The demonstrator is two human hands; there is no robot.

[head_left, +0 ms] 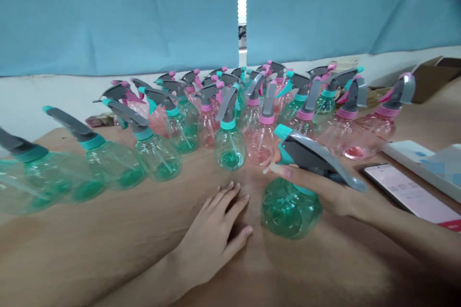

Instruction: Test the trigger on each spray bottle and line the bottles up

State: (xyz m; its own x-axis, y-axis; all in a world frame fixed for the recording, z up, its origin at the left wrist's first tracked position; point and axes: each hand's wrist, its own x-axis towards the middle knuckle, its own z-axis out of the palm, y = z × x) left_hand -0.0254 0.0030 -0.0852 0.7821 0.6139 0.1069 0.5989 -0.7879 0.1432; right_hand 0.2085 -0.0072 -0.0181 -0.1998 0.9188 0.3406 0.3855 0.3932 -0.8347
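My right hand is wrapped round the neck of a green spray bottle with a grey and turquoise trigger head. The bottle is tilted, its nozzle toward the upper left. My left hand lies on the wooden table with its fingers stretched out, holding nothing. Just beyond its fingertips stands another green spray bottle with a turquoise collar. A pink spray bottle is beside that one, partly behind my right hand's fingers.
Several green spray bottles line the left side; pink and green ones crowd the back. At the right lie a phone showing a timer and a white box. A cardboard box stands back right. Blue curtains hang behind.
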